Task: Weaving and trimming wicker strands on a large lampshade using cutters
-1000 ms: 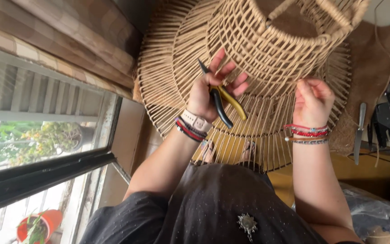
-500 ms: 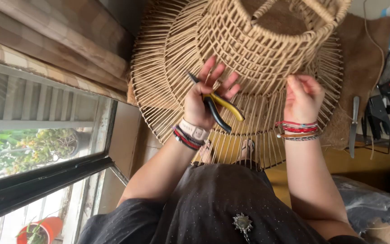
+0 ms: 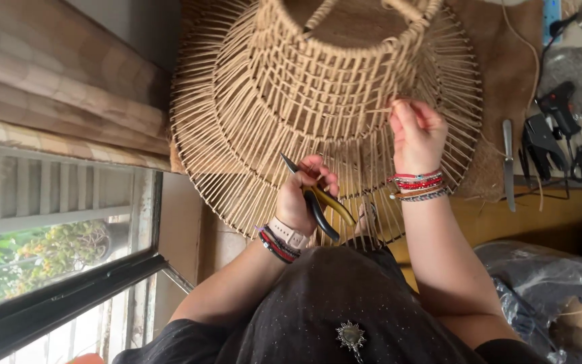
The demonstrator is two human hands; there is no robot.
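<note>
The woven lampshade (image 3: 331, 87) is cut off at the top edge, and the pliers' (image 3: 318, 199) middle hides under curled fingers (image 3: 318, 178).

The person wears a black top (image 3: 345, 296) speckled with tiny pale dots, with a small sun-shaped metal brooch (image 3: 350, 335) pinned at the front. The left wrist carries a pale watch strap (image 3: 289, 232) beside red and dark bracelets (image 3: 274, 246). The right wrist bears stacked red, pink and beaded bands (image 3: 417, 184).
</note>
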